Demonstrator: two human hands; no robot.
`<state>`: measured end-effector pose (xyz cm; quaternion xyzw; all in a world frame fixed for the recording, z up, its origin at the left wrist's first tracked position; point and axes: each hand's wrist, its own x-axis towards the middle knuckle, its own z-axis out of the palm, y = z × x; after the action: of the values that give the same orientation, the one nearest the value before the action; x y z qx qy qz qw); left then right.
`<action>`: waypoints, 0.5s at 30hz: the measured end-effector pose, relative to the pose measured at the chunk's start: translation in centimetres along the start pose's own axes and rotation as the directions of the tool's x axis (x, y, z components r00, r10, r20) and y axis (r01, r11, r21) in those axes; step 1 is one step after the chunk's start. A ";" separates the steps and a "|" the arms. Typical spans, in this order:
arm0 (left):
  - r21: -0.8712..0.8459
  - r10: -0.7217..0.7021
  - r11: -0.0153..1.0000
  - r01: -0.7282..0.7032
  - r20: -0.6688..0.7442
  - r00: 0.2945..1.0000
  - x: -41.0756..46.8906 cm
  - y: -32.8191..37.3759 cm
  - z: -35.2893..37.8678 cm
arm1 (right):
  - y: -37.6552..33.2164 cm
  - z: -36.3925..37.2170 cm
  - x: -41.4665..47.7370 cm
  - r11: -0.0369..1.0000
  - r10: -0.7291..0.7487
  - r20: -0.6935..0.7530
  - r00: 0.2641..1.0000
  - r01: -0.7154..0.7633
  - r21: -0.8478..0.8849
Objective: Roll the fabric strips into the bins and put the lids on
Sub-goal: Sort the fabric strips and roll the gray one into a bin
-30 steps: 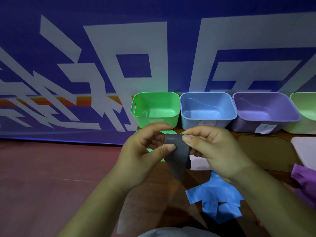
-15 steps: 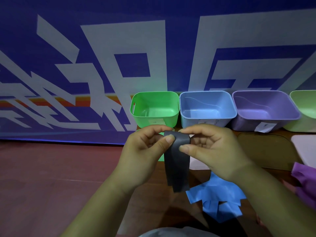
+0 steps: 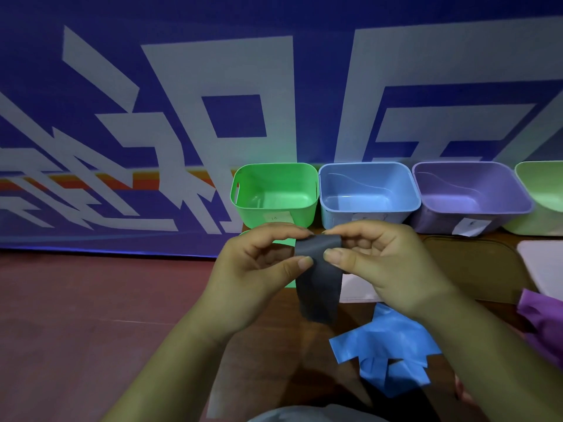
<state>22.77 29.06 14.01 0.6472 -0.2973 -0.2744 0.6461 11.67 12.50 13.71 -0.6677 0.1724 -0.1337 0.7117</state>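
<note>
Above brown table (image 3: 91, 330), hands pinch limp dark-grey strip (image 3: 318, 287).

The grey strip (image 3: 318, 284) has unfolded to hang longer, its top curled over.

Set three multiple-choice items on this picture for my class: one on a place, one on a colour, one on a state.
1. Where does the blue bin stand?
A. On the floor.
B. Between the green bin and the purple bin.
C. Upside down on a chair.

2. What colour is the strip that both hands pinch?
A. Blue.
B. Purple.
C. Dark grey.

3. How do these three bins stand?
A. Open on top.
B. Lidded.
C. Stacked.

Answers: B, it is the middle one of the three side by side; C, the strip between the left hand and the right hand is dark grey; A, their insides show.
</note>
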 end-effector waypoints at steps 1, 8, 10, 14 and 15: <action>0.000 0.010 1.000 -0.010 -0.009 1.000 0.1 0.0 0.0 | 0.0 0.0 0.0 1.000 0.009 0.002 1.000 -0.010 0.020; -0.066 -0.064 0.996 0.061 -0.044 0.997 0.4 -0.3 0.2 | -0.1 -0.1 0.0 0.998 -0.058 -0.011 0.998 0.058 -0.006; -0.072 -0.070 0.995 0.068 -0.032 0.997 0.5 -0.2 0.1 | -0.1 -0.2 0.0 0.999 -0.048 0.017 0.999 0.048 -0.003; -0.056 -0.069 0.996 0.068 0.000 0.998 0.4 -0.2 0.0 | -0.2 -0.3 -0.1 0.997 0.033 0.051 0.998 -0.036 0.069; -0.050 -0.066 0.997 0.066 -0.003 0.998 0.4 -0.2 0.0 | -0.3 -0.3 0.0 0.998 0.035 0.045 0.998 -0.037 0.057</action>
<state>23.02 28.75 13.83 0.6409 -0.2673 -0.3015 0.6534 11.51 12.21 13.95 -0.6463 0.1647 -0.1110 0.7368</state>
